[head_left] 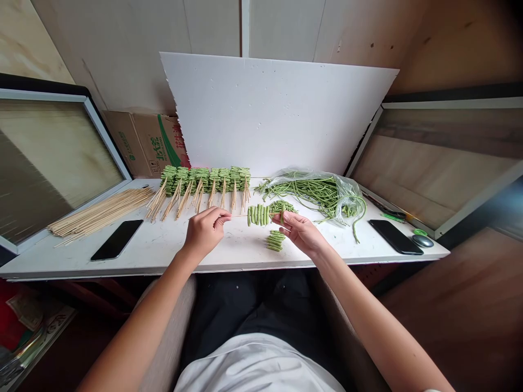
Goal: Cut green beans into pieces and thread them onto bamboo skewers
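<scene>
My left hand (206,228) pinches the blunt end of a thin bamboo skewer (239,215) that lies level above the white table (163,250). Several short green bean pieces (258,214) are threaded side by side on the skewer. At the skewer's tip my right hand (300,230) pinches one more bean piece (282,215). A small stack of cut bean pieces (275,240) lies just below my right hand, and a second heap (283,205) lies behind it.
Finished bean skewers (204,185) lie in a row at the back. Bare skewers (100,213) are piled at left beside a black phone (116,239). A plastic bag of long beans (322,193) sits at right, with another phone (395,237) and a small round object (423,240).
</scene>
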`<action>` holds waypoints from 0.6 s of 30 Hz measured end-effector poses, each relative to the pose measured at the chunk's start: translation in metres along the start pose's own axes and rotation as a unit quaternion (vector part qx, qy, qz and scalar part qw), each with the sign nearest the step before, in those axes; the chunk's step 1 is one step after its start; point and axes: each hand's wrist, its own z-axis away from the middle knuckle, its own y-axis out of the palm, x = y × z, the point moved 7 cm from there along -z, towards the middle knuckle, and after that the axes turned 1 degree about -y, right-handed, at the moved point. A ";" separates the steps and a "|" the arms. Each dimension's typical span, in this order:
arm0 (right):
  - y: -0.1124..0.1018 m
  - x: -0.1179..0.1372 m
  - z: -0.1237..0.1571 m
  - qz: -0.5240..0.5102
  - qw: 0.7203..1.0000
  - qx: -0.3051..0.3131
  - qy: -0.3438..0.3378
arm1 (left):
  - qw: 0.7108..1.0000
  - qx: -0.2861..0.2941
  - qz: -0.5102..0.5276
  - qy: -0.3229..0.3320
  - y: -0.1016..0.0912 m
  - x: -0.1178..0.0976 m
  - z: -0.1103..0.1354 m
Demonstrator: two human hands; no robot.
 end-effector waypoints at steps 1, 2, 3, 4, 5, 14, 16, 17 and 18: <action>0.001 -0.001 0.000 0.002 1.000 -0.002 0.002 | 1.000 -0.004 0.000 0.003 0.000 0.000 0.000; 0.001 -0.001 0.001 0.003 1.000 -0.006 0.004 | 1.000 -0.007 -0.001 0.006 -0.001 -0.001 0.000; 0.002 -0.001 0.002 0.003 1.000 -0.010 0.004 | 1.000 -0.009 -0.001 0.009 -0.001 -0.002 0.000; 0.002 -0.001 0.002 0.003 1.000 -0.016 0.002 | 1.000 -0.011 -0.002 0.010 -0.002 -0.002 0.000; 0.003 -0.001 0.003 0.005 1.000 -0.022 -0.002 | 1.000 -0.012 -0.003 0.011 -0.002 -0.003 0.000; 0.006 -0.001 0.005 0.044 0.992 -0.090 -0.076 | 1.000 -0.021 -0.017 0.011 -0.001 -0.008 0.002; 0.008 -0.003 0.006 0.046 0.991 -0.096 -0.085 | 0.999 -0.025 -0.023 0.014 -0.001 -0.008 0.002; 0.010 -0.004 0.006 0.042 0.990 -0.099 -0.088 | 0.999 -0.027 -0.025 0.018 0.000 -0.009 0.002; 0.011 -0.005 0.007 0.037 0.990 -0.103 -0.091 | 0.999 -0.029 -0.027 0.022 0.000 -0.009 0.003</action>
